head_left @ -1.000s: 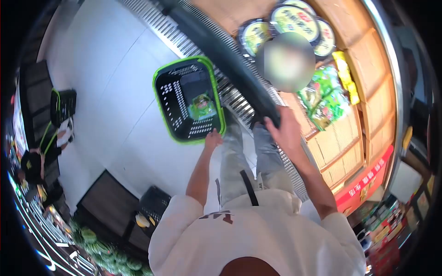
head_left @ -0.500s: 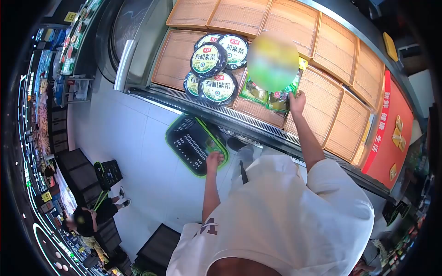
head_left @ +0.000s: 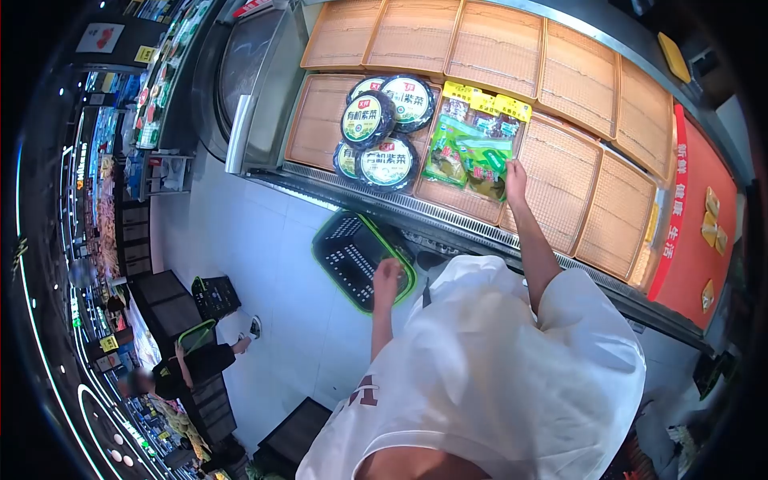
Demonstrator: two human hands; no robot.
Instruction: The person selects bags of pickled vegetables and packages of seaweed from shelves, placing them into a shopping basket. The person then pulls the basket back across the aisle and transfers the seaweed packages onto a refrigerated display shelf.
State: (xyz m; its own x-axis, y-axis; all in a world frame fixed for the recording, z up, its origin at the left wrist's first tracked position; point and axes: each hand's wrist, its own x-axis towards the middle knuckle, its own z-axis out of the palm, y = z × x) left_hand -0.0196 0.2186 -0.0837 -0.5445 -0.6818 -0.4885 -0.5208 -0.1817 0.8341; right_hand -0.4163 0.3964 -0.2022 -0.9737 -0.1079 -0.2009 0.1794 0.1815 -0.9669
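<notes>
Shop display [head_left: 464, 225] of wicker trays [head_left: 552, 186], right hand [head_left: 516, 183], grip pinching a green packet [head_left: 487, 165], left hand [head_left: 386, 279] over a basket [head_left: 336, 240], its grip unclear

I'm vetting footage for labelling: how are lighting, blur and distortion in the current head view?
Head view: red panel bowed by the lens, corners black; upper middle brightly lit, large print on the round packs legible, fine print on the green packs not; at left, the face of another person blurred.
</notes>
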